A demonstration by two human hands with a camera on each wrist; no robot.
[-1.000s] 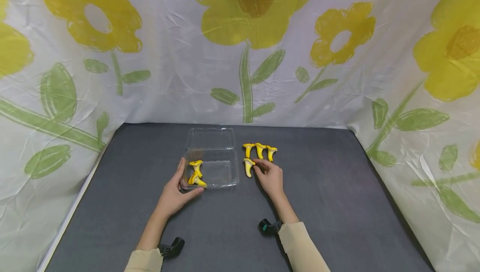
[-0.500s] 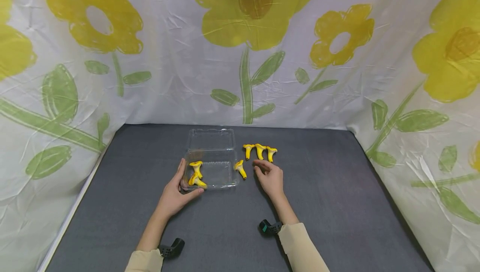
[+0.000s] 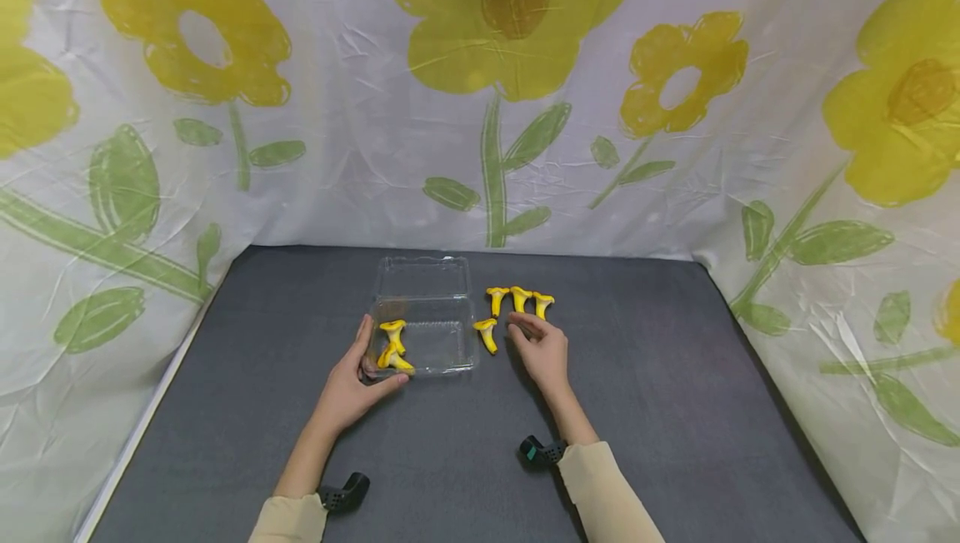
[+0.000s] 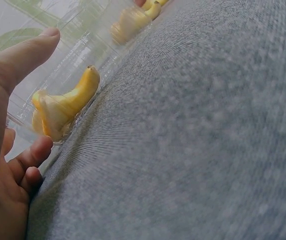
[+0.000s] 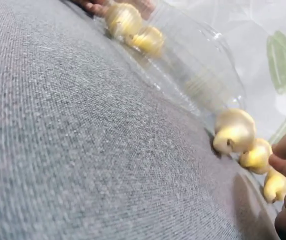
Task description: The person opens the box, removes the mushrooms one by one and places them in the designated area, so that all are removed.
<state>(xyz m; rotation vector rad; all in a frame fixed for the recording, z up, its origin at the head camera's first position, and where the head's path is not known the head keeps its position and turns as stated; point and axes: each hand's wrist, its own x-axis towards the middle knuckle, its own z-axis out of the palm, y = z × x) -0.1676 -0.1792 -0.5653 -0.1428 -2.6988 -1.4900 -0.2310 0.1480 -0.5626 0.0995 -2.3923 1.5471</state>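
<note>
In the head view, a clear plastic clamshell container (image 3: 450, 370) lies with its lid (image 3: 423, 276) folded back. Two yellow trumpet-shaped mushrooms (image 3: 392, 331) lie at its left end, one partly over the other. My left hand (image 3: 347, 389) holds the near left corner, fingers along the side and thumb at the front wall. Just outside the right wall lies a single mushroom (image 3: 487, 338); I cannot tell whether it touches the wall. Right of it my right hand (image 3: 542, 353) hovers, fingers loosely bent and holding nothing, slightly apart from it. Its fingertips (image 5: 277, 162) appear close in the right wrist view.
Behind the right hand, three more mushrooms (image 3: 519, 300) stand in a row on the dark grey tabletop (image 3: 660, 393). A white curtain (image 3: 337, 151) with printed flowers encloses the back and sides. Both wrists carry black camera mounts (image 3: 347, 493).
The single mushroom has left the right fingertips, gone left to the container's right wall, then come slightly back and turned. The left hand and container stay put; the right hand has risen slightly.
</note>
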